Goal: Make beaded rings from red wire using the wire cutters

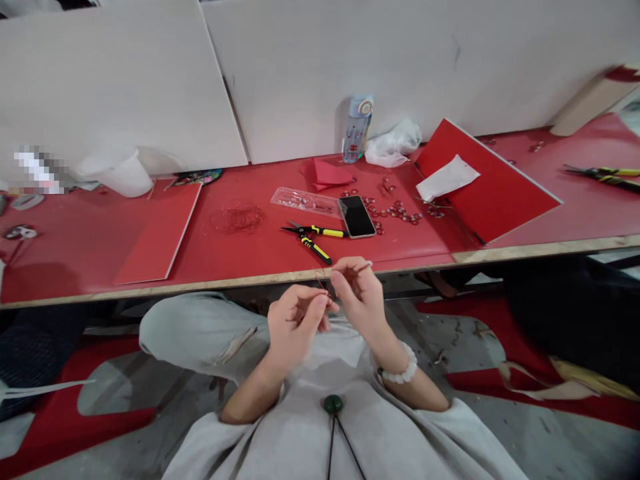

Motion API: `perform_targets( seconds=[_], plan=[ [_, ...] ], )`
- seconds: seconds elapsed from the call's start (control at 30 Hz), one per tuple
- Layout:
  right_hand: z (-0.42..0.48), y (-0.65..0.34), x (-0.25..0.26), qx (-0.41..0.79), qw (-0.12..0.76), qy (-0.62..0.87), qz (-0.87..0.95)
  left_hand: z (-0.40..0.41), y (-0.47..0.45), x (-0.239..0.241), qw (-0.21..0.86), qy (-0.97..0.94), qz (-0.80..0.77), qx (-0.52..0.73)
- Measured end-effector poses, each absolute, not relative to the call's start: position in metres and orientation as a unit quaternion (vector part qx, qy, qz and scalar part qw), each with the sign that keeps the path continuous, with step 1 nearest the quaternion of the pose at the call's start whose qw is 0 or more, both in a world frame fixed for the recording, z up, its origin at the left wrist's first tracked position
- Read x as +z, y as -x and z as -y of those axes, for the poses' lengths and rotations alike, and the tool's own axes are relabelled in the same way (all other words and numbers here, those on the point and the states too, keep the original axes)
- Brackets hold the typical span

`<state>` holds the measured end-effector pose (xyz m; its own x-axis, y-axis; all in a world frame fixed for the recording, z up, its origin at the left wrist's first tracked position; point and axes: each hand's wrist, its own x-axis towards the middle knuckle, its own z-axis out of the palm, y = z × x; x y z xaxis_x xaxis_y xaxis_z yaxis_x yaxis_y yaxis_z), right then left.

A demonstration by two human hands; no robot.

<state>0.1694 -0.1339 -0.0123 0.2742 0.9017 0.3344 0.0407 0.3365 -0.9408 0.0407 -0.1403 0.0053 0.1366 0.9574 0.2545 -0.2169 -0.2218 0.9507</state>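
Both hands are raised over my lap, just in front of the table edge. A thin red cord [320, 275] runs in loops between them. My left hand [296, 321] pinches it between thumb and forefinger, at a small piece too tiny to make out. With thumb and forefinger drawn together, my right hand [361, 293] grips the cord's upper part. Beyond them on the table lie pliers [315, 239] with black and yellow handles, their jaws pointing left. A phone [357, 217] with a dark screen lies beside a clear plastic tray [305, 200] holding small beads.
A tangle of red cord [237, 218] lies left of the pliers. Several small beaded rings [397, 212] are scattered right of the phone. Red boards [163, 233] flank the workspace. A water bottle [357, 130] and plastic bag [395, 143] stand against the white partition [400, 60].
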Motion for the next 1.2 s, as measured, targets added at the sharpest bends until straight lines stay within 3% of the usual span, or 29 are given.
perform_targets(
  seconds=[0.2,0.63,0.73,0.87,1.0,1.1,1.2],
  plan=[
    [0.154,-0.177,-0.014,0.151,0.617,0.387,0.669,0.137,-0.039,0.007,0.4,-0.598,-0.41,0.561],
    [0.157,-0.179,-0.013,-0.015,0.607,0.386,0.695,0.137,-0.038,0.004,0.372,-0.645,-0.396,0.537],
    [0.169,-0.18,0.001,0.032,0.598,0.365,0.713,0.135,-0.04,0.001,0.361,-0.641,-0.419,0.532],
    [0.194,-0.187,0.02,0.239,0.579,0.252,0.738,0.124,-0.043,-0.009,0.332,-0.616,-0.443,0.56],
    [0.197,-0.193,0.021,0.335,0.64,0.179,0.668,0.116,-0.046,-0.015,0.337,-0.618,-0.412,0.579],
    [0.181,-0.196,0.009,0.365,0.705,0.208,0.571,0.116,-0.046,-0.013,0.375,-0.602,-0.406,0.576],
    [0.164,-0.199,-0.002,0.362,0.7,0.312,0.53,0.119,-0.045,-0.009,0.431,-0.58,-0.388,0.572]
  ],
)
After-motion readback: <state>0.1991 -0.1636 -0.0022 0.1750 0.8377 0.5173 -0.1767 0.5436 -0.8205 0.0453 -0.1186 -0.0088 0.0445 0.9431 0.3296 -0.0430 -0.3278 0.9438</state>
